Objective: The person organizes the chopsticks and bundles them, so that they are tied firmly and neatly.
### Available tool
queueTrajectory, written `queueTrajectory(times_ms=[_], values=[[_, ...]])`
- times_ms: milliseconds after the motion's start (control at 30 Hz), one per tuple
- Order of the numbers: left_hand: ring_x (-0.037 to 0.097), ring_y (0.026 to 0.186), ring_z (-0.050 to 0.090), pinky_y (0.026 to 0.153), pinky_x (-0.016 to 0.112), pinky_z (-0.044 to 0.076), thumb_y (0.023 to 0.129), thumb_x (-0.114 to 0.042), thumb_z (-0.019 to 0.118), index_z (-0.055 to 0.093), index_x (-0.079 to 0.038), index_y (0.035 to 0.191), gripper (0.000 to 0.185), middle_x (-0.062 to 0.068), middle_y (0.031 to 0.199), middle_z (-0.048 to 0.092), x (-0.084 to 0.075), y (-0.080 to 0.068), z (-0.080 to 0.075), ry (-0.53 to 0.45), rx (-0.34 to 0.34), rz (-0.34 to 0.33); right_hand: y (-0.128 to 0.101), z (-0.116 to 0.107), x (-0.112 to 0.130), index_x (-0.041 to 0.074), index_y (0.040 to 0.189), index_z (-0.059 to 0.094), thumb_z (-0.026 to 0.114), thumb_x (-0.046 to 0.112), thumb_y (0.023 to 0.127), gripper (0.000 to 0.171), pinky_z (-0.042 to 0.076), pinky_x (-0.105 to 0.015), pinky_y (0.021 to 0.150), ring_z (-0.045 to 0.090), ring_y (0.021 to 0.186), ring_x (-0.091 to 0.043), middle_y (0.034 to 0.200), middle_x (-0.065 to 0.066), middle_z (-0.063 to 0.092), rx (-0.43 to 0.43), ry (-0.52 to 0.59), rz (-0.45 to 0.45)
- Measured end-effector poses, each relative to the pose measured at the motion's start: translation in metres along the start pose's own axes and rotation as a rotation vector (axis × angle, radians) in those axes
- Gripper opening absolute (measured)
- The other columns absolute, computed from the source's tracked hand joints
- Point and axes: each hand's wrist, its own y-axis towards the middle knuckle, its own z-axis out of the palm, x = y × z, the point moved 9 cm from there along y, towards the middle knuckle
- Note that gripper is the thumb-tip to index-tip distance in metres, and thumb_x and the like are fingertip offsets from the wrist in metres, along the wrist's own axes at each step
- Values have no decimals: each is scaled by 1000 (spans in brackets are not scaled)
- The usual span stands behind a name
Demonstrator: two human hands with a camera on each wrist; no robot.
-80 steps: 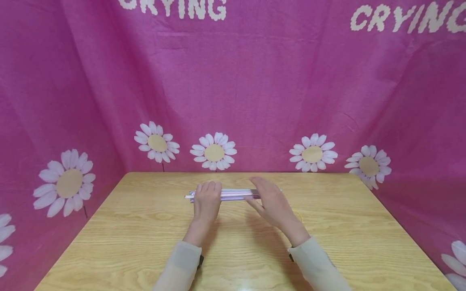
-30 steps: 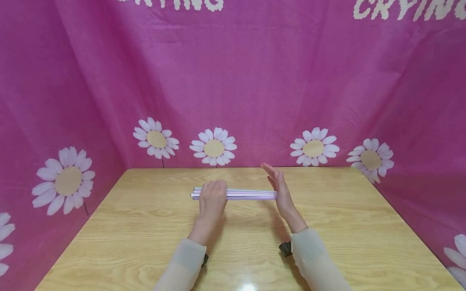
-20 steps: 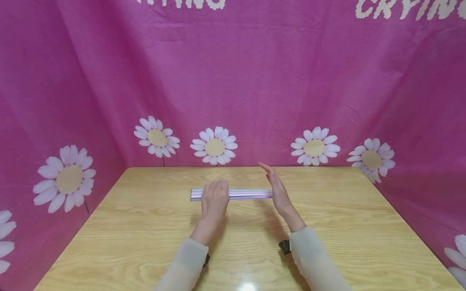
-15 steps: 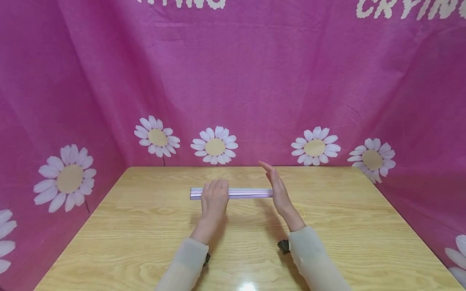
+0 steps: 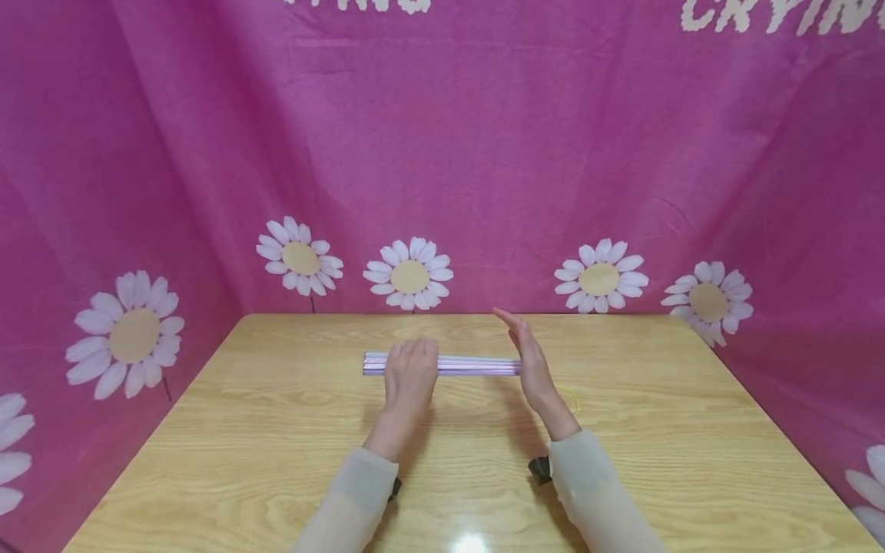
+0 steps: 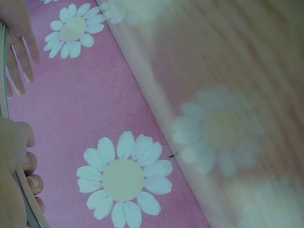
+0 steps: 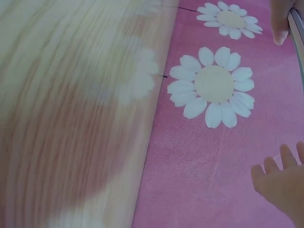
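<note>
A bundle of long, thin sticks [image 5: 478, 365], pale purple and white, lies crosswise above the table. My left hand [image 5: 411, 374] grips it left of its middle, fingers curled round it. To the left of that hand the stick ends line up almost level. My right hand [image 5: 536, 376] stands upright with straight fingers, its palm against the right ends, which it hides. In the left wrist view, curled fingertips [image 6: 34, 183] show beyond the sticks [image 6: 4, 80]. The right wrist view has the right hand's spread fingers [image 7: 288, 156] below the sticks [image 7: 296, 33].
A thin yellow loop [image 5: 577, 401] lies on the wooden table [image 5: 290, 430], just right of the right wrist. A pink cloth [image 5: 484, 169] printed with daisies hangs behind the table and along both sides. Each wrist carries a small dark device [image 5: 540, 470].
My right hand has gone from around the sticks' right part to flat against their right ends. The left ends, uneven earlier, now sit level. Little has moved in the last half second.
</note>
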Motion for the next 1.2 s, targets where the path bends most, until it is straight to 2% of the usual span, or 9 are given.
queueTrajectory(times_ms=[267, 400, 567, 600, 667, 733, 833, 1000, 1200], values=[[12, 60, 40, 59, 22, 24, 70, 3, 71, 52, -12, 83, 27, -3, 67, 49, -1, -6, 7, -36, 87, 15, -1, -3, -3, -2, 147, 34, 6, 39, 106, 64, 14, -55, 121, 25, 146, -34, 154, -23, 35, 43, 0, 2], [12, 60, 39, 59, 21, 24, 70, 4, 70, 52, -12, 82, 27, -3, 66, 48, 1, -8, 7, -34, 83, 6, -1, -7, 1, -2, 147, 32, 6, 43, 105, 67, 17, -56, 119, 30, 144, -29, 151, -16, 40, 63, 17, -20], [12, 61, 44, 58, 22, 25, 72, 4, 69, 52, -12, 81, 25, -3, 67, 51, 6, -8, 6, -45, 58, -8, 2, -22, 12, -6, 146, 31, 9, 44, 106, 68, 24, -43, 117, 40, 135, -6, 139, 13, 50, 27, 38, -95], [13, 62, 45, 59, 22, 26, 73, 3, 69, 53, -12, 81, 24, -3, 67, 52, 6, -8, 6, -42, 51, -10, 2, -26, 14, -7, 145, 31, 10, 42, 106, 66, 26, -38, 116, 41, 134, -4, 138, 14, 50, 17, 32, -110], [13, 62, 48, 59, 23, 28, 74, 2, 68, 53, -12, 81, 22, -3, 67, 53, 8, -8, 5, -36, 37, -12, 2, -34, 16, -7, 145, 32, 11, 38, 107, 63, 29, -32, 114, 42, 133, -5, 140, 6, 52, -2, -6, -127], [14, 62, 50, 58, 23, 29, 76, 1, 67, 53, -12, 80, 19, -2, 66, 54, 8, -8, 5, -27, 24, -10, 2, -42, 15, -5, 145, 33, 14, 34, 107, 58, 30, -26, 113, 42, 134, -11, 142, -6, 50, -18, -66, -112], [14, 60, 49, 58, 23, 28, 76, 0, 65, 53, -12, 78, 17, -2, 65, 53, 9, -8, 4, -16, 7, -7, 1, -54, 10, 0, 145, 36, 23, 30, 107, 50, 32, -33, 113, 42, 134, -23, 144, -20, 47, -38, -215, -57], [12, 59, 45, 58, 22, 25, 75, 0, 68, 53, -12, 78, 20, -3, 64, 52, 9, -8, 4, -7, 9, 0, -4, -74, 2, 1, 138, 47, 44, 24, 103, 41, 38, -51, 106, 49, 126, -35, 135, -21, 53, -61, -530, -35], [13, 59, 45, 58, 22, 26, 76, 0, 67, 53, -12, 77, 19, -3, 64, 52, 7, -8, 2, 1, -6, 10, -16, -89, -14, -7, 128, 54, 54, 14, 98, 36, 43, -57, 99, 54, 117, -42, 123, -24, 57, 8, -857, -40]])
